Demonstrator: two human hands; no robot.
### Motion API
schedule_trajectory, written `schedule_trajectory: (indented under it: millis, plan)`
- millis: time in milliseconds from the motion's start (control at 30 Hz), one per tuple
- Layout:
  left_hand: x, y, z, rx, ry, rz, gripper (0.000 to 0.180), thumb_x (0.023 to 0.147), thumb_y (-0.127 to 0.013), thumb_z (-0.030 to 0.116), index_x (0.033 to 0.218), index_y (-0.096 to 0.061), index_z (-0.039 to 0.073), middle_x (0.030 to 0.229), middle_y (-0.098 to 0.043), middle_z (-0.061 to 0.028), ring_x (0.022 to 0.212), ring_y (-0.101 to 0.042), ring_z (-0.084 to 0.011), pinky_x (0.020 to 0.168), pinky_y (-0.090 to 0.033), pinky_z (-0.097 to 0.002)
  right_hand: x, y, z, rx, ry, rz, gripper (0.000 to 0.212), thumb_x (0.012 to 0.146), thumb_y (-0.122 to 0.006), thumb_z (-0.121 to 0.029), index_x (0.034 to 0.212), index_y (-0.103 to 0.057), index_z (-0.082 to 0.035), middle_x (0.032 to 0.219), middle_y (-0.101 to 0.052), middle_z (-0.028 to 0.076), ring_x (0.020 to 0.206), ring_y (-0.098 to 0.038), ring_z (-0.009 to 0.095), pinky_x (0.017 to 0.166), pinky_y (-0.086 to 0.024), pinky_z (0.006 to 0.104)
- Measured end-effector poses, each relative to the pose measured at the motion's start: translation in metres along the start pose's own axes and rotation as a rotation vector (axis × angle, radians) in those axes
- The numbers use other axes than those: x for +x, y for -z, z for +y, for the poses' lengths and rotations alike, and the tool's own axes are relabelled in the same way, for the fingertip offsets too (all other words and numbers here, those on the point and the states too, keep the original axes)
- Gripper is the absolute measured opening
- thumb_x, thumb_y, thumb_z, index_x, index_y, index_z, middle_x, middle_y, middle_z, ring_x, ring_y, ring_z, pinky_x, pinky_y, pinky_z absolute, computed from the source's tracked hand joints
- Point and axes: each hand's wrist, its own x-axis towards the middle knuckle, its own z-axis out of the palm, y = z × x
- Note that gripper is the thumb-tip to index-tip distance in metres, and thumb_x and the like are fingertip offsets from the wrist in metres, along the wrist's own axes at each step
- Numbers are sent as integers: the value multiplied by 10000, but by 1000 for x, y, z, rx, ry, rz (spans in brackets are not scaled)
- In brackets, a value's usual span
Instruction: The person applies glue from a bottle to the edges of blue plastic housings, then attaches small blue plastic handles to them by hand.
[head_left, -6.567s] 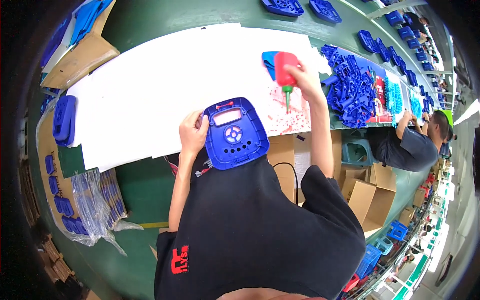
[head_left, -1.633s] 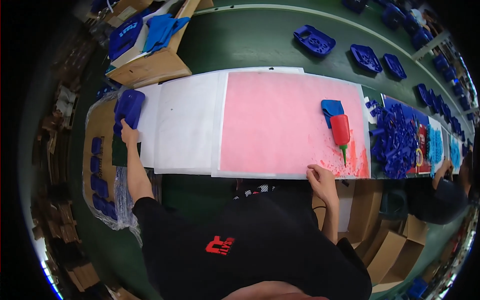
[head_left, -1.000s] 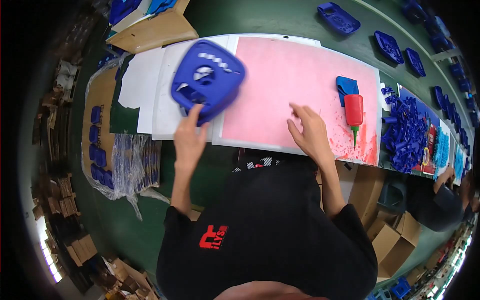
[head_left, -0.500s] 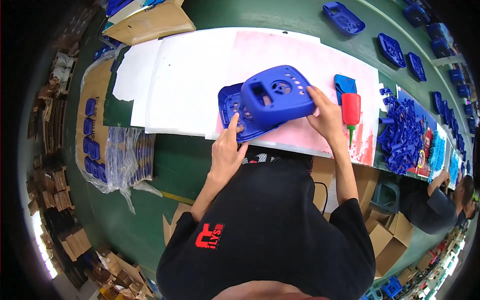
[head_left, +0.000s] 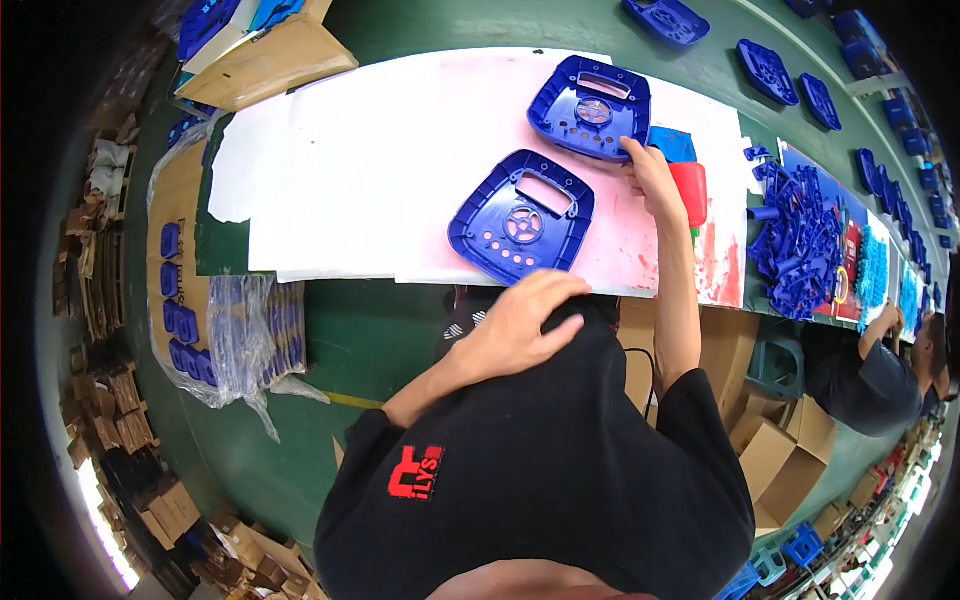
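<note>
Two blue plastic housing shells lie with their hollow insides up, each with a slot, a round grille and a row of holes. The nearer shell [head_left: 486, 240] rests on the pink-stained sheet close to the table's front edge. My left hand [head_left: 525, 325] is just below it, in front of my body, thumb and fingers apart and holding nothing. Farther off, my right hand [head_left: 652, 182] grips the near right corner of the second shell [head_left: 562, 112]. Beside that hand are a red bottle [head_left: 690, 190] with a green nozzle and a folded blue cloth [head_left: 675, 145].
A heap of small blue plastic parts [head_left: 800, 245] is on the table to the right. More shells [head_left: 768, 72] lie on the green surface beyond. Plastic-wrapped stacked goods [head_left: 240, 320] stand at left. Another person [head_left: 870, 385] works at far right, near an open carton [head_left: 790, 460].
The upper shell was tilted over the other, outer face up; now it is turned over and farther away in my right hand. My left hand has let go and drawn back toward me.
</note>
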Motion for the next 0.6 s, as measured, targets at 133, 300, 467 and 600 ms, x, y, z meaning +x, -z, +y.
schedule_trajectory:
  millis: [133,300,467,600]
  plan:
    - [22,28,-25,327,33,517,211,812,-635,87,1011,-620,19,988,-614,-156,970,-563,-340,873,-454,-418,-21,-6,6,-555,557,548,475,885,-614,-416,1021,-626,39,660,-592,50,566,-553,168,539,-455,303]
    - [19,68,-100,585,356,650,300,836,-657,175,1085,-631,8,903,-630,-154,856,-602,-305,780,-480,-405,-101,-12,-18,-979,509,678,443,839,-657,-364,1074,-615,9,885,-662,208,834,-654,357,737,-510,426]
    - [15,65,-104,324,469,437,252,830,-691,220,958,-684,3,584,-625,-116,534,-621,-244,556,-486,-360,-101,26,-4,-1260,209,898,662,682,-785,-499,989,-570,46,896,-618,249,839,-644,400,737,-522,457]
    - [23,46,-102,245,393,400,214,832,-716,203,844,-705,-11,556,-597,-94,505,-557,-122,512,-434,-278,-77,55,23,-1210,120,741,753,631,-767,-580,997,-602,57,824,-676,234,790,-685,378,717,-542,453]
